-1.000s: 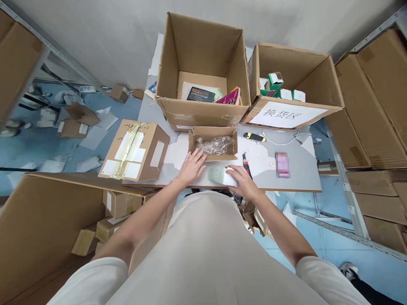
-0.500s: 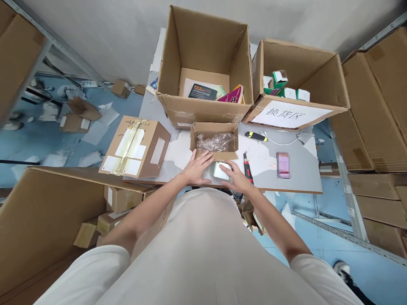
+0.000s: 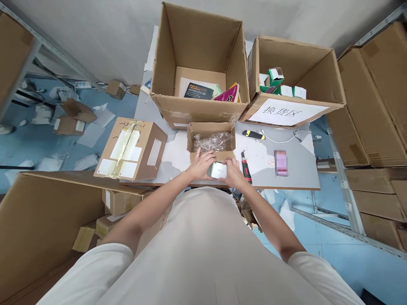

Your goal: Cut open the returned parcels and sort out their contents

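A small white box (image 3: 219,170) with faint lettering on its face stands at the table's front edge, between my two hands. My right hand (image 3: 233,173) is closed around its right side. At its left side my left hand (image 3: 201,166) also grips it, its fingers along the back edge and over the near flap of a small open carton. This open carton (image 3: 194,132) lies just beyond, with crumpled clear bubble wrap (image 3: 216,142) inside. To the right of my right hand lies a red and black box cutter (image 3: 246,168).
Behind stand a large carton (image 3: 199,111) with books and another (image 3: 291,113) with green-and-white boxes. A taped carton (image 3: 130,148) sits at left. A yellow-black cutter (image 3: 253,134) and a pinkish, pixelated rectangle (image 3: 281,163) lie at right. Below left is a big open carton (image 3: 38,220).
My right hand has closed on the white box, whose lettered face now shows. My left hand has drawn in against its left side. The view has shifted slightly.
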{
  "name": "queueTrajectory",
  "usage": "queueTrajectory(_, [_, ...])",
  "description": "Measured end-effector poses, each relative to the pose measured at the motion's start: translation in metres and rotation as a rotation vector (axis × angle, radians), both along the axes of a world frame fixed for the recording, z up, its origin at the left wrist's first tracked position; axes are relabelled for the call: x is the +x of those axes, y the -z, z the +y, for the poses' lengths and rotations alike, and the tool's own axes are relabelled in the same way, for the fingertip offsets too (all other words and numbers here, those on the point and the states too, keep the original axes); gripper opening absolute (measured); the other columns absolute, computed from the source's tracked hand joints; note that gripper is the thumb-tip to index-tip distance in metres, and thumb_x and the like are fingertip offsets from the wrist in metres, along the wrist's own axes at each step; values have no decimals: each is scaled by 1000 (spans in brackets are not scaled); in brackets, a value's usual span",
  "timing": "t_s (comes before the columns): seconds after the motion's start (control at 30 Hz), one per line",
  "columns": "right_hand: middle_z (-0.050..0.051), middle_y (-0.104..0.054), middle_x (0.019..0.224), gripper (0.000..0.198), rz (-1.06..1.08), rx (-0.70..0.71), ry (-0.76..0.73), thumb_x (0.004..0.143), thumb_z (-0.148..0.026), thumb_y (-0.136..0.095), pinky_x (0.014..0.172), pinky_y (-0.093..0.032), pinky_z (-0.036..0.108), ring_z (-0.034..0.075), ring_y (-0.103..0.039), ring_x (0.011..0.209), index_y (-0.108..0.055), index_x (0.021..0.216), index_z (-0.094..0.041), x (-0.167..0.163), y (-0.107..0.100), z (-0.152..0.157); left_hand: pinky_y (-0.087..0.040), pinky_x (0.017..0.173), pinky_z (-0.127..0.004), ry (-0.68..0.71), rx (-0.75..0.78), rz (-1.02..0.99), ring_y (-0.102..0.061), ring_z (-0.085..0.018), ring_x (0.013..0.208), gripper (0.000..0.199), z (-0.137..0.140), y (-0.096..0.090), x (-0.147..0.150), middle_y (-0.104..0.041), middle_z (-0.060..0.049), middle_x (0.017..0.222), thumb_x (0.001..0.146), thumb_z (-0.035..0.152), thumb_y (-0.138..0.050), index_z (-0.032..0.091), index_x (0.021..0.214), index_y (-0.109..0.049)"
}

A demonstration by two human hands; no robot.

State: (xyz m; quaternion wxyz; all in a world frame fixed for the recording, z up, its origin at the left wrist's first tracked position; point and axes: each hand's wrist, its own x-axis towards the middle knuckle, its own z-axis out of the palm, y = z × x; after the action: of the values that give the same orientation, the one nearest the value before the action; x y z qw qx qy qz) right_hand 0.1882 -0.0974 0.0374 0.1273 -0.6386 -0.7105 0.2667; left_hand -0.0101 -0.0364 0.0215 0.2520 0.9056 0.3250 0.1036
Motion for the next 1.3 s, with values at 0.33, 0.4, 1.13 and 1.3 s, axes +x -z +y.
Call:
queueTrajectory(0.33, [10, -66, 106, 8, 260, 321, -419, 90, -27, -51, 96, -43, 44, 22, -58, 108, -56, 86, -22, 11, -4, -43, -5, 117, -59, 0, -17, 6, -41, -33, 134, 73, -2, 9, -1, -52, -15, 137, 70, 41, -67, 16, 136, -45])
queueTrajectory(0.4, [8, -69, 100, 16, 267, 264, -312, 94, -24, -44, 89, -47, 41, 21, -62, 99, -59, 90, -22, 14, -3, -43, -7, 117, -58, 8, -10, -2, -42, -32, 134, 74, -2, 12, -3, -52, -15, 137, 72, 39, -66, 17, 138, -43])
queueTrajectory(1.13, [13, -57, 122, 66, 45, 78, -239, 75, -34, -70, 91, -42, 46, 30, -51, 108, -42, 133, -21, 17, -10, -9, -13, 116, -58, 180, 93, 91, -37, -35, 130, 59, -5, -26, 13, -45, -17, 137, 73, 38, -62, 15, 127, -52])
queueTrajectory(1.3, [10, -53, 108, 50, 209, 117, -195, 74, -19, -64, 91, -46, 41, 25, -52, 103, -48, 121, -19, 16, -11, -9, -16, 116, -54, 204, 55, 90, -35, -34, 130, 59, -2, -28, 11, -42, -18, 136, 69, 35, -63, 14, 123, -51])
